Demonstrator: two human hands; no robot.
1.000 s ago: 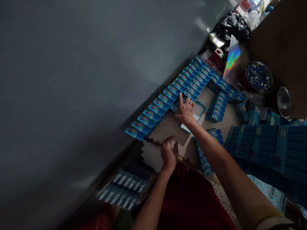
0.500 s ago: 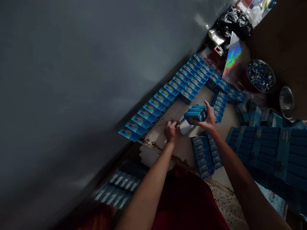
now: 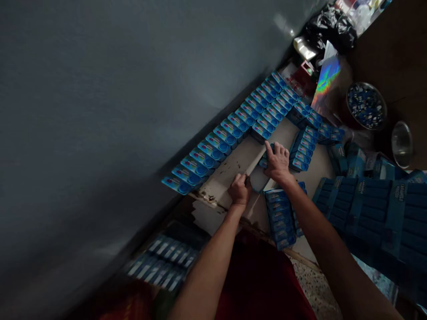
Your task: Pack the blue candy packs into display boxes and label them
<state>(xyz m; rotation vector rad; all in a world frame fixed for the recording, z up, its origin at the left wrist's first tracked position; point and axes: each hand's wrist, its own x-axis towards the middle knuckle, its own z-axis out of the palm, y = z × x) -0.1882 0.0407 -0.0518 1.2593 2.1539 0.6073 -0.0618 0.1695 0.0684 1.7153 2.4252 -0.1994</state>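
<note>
A box with a pale inside (image 3: 260, 178) lies on the table between my hands. My left hand (image 3: 239, 189) is closed on its near left edge. My right hand (image 3: 278, 163) is closed over a stack of small blue packs (image 3: 263, 162), at the far end of the box. The palm and fingers cover most of that stack. Beyond my hands, long rows of blue packs (image 3: 230, 129) stand along the wall. A shorter row of blue packs (image 3: 303, 149) is to the right of my right hand. Filled blue boxes (image 3: 280, 218) lie below my right wrist.
Large blue cartons (image 3: 370, 204) are stacked at the right. Behind them are a metal bowl of small wrapped pieces (image 3: 366, 106) and another metal bowl (image 3: 401, 144). A black plastic bag (image 3: 333, 26) sits at the far end. The grey wall (image 3: 116, 98) borders the table's left.
My right hand has lowered the stack of blue packs from above the table into the box and now covers it. My left hand has stayed at the box edge.
</note>
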